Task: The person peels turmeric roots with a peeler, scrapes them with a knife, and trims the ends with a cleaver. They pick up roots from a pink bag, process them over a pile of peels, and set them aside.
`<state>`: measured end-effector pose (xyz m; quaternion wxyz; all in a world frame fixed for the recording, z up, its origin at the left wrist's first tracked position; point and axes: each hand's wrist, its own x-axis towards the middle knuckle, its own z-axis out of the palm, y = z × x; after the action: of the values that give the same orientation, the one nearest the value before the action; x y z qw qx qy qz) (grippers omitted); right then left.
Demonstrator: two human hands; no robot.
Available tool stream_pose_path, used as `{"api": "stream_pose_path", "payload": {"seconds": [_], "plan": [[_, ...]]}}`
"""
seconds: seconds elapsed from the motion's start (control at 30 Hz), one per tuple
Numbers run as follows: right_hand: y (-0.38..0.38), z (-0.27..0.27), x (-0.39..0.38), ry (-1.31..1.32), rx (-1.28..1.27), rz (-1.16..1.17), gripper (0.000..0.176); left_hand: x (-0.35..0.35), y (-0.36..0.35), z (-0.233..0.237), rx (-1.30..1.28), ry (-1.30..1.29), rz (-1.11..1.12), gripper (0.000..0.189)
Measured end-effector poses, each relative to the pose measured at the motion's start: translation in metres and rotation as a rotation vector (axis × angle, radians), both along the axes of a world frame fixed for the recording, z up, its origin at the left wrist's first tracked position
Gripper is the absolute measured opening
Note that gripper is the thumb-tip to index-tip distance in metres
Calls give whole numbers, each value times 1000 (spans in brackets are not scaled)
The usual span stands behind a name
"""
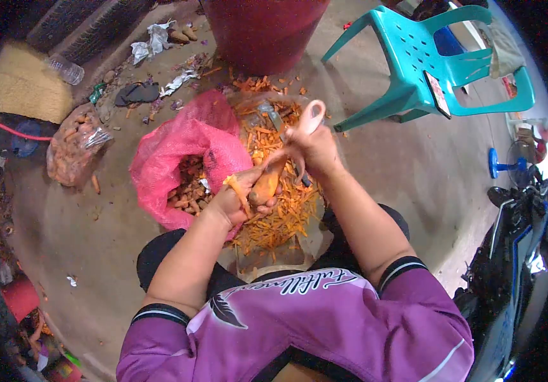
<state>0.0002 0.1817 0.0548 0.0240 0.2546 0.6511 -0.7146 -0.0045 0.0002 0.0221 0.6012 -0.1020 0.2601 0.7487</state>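
My left hand (237, 198) is closed round a thick orange root (266, 184) that looks like a carrot. A yellow-orange strip of peel (237, 190) lies over the back of that hand. In my right hand (318, 149) is a peeler with a pale handle (313, 114) that has a hole at its end; its blade is smeared by motion close to the carrot. Below both hands spreads a heap of orange peelings (274, 223). An open pink woven sack (188, 130) stands left of the heap, with brownish roots (191, 191) inside.
A dark red tub (264, 32) stands ahead. To the right are a green plastic chair (407, 57) with a phone (437, 94) on it and a motorcycle (509, 248). A clear bag of roots (76, 149) lies left, near a plastic bottle (67, 71) and a dark slipper (137, 94).
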Motion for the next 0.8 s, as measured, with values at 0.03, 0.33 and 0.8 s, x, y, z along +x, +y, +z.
{"api": "stream_pose_path", "payload": {"seconds": [0.03,0.33,0.8], "plan": [[6,-5,-7,69,-109,-163,18,1,0,-4,29,-12,-5,32],[3,-14,4,185,-68,67,22,-1,3,15,-26,77,16,30],[-14,-14,10,147,44,201,25,-3,2,-1,-79,84,29,31]]}}
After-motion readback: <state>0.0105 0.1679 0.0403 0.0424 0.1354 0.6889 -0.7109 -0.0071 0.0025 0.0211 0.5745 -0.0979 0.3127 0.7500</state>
